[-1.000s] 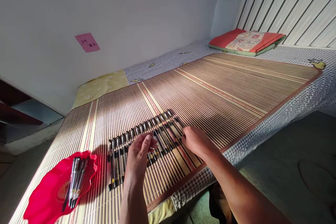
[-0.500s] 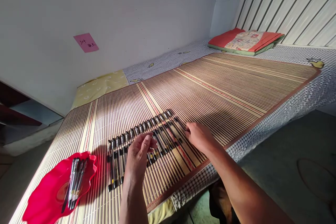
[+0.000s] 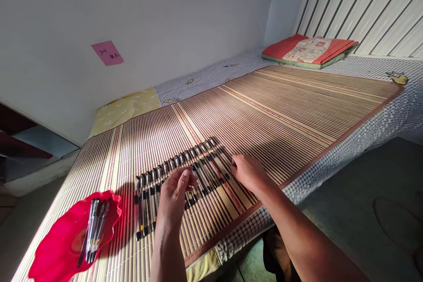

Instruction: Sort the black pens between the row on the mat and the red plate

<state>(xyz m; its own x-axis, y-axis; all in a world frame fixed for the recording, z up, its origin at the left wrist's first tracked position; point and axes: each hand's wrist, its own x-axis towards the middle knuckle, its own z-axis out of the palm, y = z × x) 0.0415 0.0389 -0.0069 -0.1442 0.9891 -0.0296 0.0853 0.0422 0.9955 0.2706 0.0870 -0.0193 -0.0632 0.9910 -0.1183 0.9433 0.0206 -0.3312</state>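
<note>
A row of black pen caps [image 3: 177, 160] lies on the bamboo mat, above a row of clear pen barrels [image 3: 144, 211] with black ends. My left hand [image 3: 176, 187] hovers over the middle of the barrels, fingers curled and thumb bent in against them; a small dark bit shows at the fingertips, too little to name. At the right end of the row, my right hand [image 3: 247, 169] is closed beside the last barrel [image 3: 225, 155]. Its fingertips point down and away, so what they pinch is hidden. Several capped pens [image 3: 95, 227] lie in a red scalloped dish [image 3: 54, 246].
The striped bamboo mat [image 3: 280, 101] covers a bed with a checked sheet [image 3: 410, 110]. A folded red and floral quilt [image 3: 307, 50] lies at the far end. A pink note [image 3: 107, 53] is stuck on the wall. The bed edge runs along the near right.
My right hand has shifted slightly left, closer to the last barrel. My left hand has stayed in place.
</note>
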